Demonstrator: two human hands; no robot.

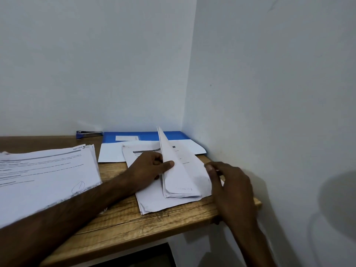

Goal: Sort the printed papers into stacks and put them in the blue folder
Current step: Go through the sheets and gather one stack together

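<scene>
Wooden desk (119, 224), grain running left to right, tucked into a corner of two plain white walls (269, 74). Front right corner of the desk ends just beside the right wall.

Two hands in shot. Left hand (152, 166) reaching across from the lower left, thumb and fingers clamped on a bunch of sheets (177, 170) lifted and tilted up on edge. Right hand (233, 187) near the desk's right edge, fingers loosely curled and apart, fingertips just beside the papers; can't tell if actually touching.

Three lots of paper, counted:
- one small stack (154, 199) lying flat under the left hand, the lifted bunch rising out of it
- one big stack (44, 178) on the left, printed text visible, edges ragged, a pen scribble at its near corner
- one white sheet (111, 154) further back, poking out of the folder

One blue folder (146, 136) lying open and flat at the back against the wall, white label on it, behind the small stack. One stapler (89, 134), blue and metal, just left of the folder, also against the back wall.
</scene>
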